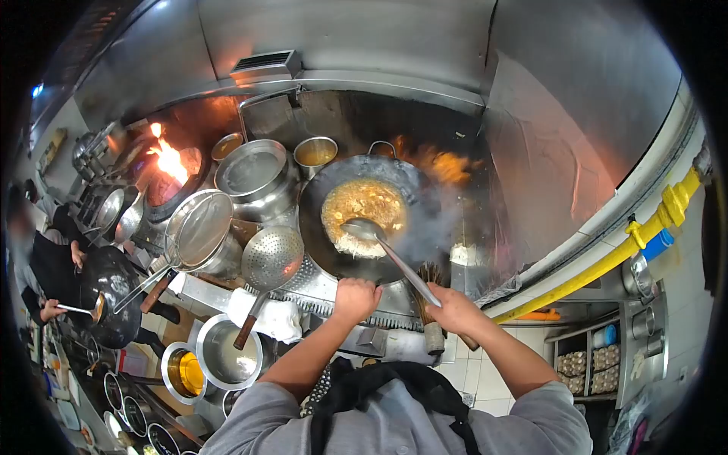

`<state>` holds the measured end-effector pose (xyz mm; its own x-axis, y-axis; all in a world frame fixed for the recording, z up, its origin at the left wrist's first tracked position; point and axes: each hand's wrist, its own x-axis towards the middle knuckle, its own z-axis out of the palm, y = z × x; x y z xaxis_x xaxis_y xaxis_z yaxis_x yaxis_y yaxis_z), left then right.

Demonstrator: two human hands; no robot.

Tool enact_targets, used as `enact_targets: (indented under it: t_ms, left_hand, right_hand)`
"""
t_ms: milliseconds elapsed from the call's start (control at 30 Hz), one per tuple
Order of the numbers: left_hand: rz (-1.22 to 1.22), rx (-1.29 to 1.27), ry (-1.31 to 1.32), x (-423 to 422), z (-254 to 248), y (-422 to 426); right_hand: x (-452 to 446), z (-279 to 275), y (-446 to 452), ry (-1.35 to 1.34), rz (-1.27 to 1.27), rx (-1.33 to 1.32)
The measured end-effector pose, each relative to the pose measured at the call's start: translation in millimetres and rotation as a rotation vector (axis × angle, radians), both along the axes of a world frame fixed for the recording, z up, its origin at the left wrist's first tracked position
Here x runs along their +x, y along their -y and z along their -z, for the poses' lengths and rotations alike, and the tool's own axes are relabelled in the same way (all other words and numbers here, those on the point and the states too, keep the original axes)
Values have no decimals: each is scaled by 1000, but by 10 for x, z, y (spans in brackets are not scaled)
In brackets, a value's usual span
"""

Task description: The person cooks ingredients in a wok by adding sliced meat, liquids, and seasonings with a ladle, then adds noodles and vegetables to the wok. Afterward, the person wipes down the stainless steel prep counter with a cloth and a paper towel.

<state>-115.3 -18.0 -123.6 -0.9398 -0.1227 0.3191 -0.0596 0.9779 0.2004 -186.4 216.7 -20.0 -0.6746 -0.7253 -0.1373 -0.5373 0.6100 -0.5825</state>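
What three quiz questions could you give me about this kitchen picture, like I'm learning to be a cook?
1. Which hand holds the ladle? A: left. B: right. C: neither.
2. True or false: the perforated skimmer is lying inside the wok with the food.
3. Colour check: what colour is the long pipe or hose on the right side of the picture?

Key:
1. B: the right hand is on its handle.
2. False: it is outside, to the left.
3. Yellow.
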Motion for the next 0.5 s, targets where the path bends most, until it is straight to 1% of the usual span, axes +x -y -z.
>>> enact_targets:
  t_ms: [67, 200, 267, 367, 500]
  left_hand:
    - [-5, -6, -14, 46, 102, -62]
    - [-2, -8, -24, 161, 252, -167]
    - [1, -2, -11, 192, 303, -183]
    - [11, 4, -30, 211, 331, -169]
    - [15, -9, -28, 169, 210, -118]
  right_hand:
    - [-48, -42, 139, 16, 27, 106]
    - [41, -156, 274, -64, 47, 156]
    - [112, -254, 313, -11, 111, 236]
    - [164, -302, 312, 34, 125, 270]
    - [79, -68, 276, -1, 119, 215]
